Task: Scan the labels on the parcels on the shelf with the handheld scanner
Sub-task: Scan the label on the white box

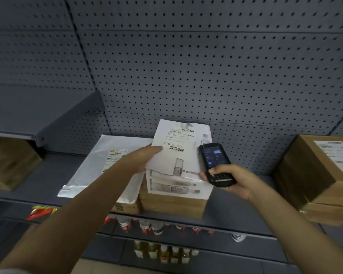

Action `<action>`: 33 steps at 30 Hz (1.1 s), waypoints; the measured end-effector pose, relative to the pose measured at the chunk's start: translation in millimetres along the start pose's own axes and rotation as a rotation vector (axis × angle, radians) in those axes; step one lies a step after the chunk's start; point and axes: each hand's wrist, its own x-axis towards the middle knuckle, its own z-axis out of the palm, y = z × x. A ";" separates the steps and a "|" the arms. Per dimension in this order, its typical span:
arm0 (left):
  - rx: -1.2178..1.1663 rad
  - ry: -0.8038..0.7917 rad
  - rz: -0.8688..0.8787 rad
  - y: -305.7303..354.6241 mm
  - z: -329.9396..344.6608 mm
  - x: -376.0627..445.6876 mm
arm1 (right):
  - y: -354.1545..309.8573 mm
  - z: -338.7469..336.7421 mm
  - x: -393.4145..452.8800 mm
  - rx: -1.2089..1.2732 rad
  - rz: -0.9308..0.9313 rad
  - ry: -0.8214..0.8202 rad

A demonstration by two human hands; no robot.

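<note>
On the middle shelf [236, 196], head view: left hand [145, 157] pinches the left edge of a white parcel [178, 153], thumb on top, tilting its face up toward the camera. It sits on a white box [174, 186] stacked on brown cartons [172, 204]. Right hand [234, 180] is wrapped around the lower end of the handheld scanner [214, 163], thumb on the keypad, screen lit. Scanner's long axis runs up and slightly left, with its head just beside the parcel's right edge. Label barcode [176, 149] lies left of the scanner head, close but off-axis, so I'd judge the nose needs swinging left to aim. Other parcels waiting: grey mailer [99, 165] to the left, brown box [313, 175] to the right, each with a label showing.
</note>
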 end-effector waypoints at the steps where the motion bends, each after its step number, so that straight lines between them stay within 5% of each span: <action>1: -0.043 -0.056 -0.014 -1.7 1.2 -2.4 | 0.1 -1.6 -2.2 -0.014 0.002 0.008; 6: -0.102 -0.236 -0.069 -19.2 2.4 0.7 | 3.0 -13.6 -16.6 -0.033 -0.006 0.025; 22: 0.035 -0.289 -0.229 -56.0 41.5 -41.3 | 11.9 -69.4 -73.8 -0.040 0.042 -0.004; 33: -0.146 -0.201 0.171 -49.8 126.1 -65.4 | -13.4 -92.8 -139.3 -0.169 -0.189 0.082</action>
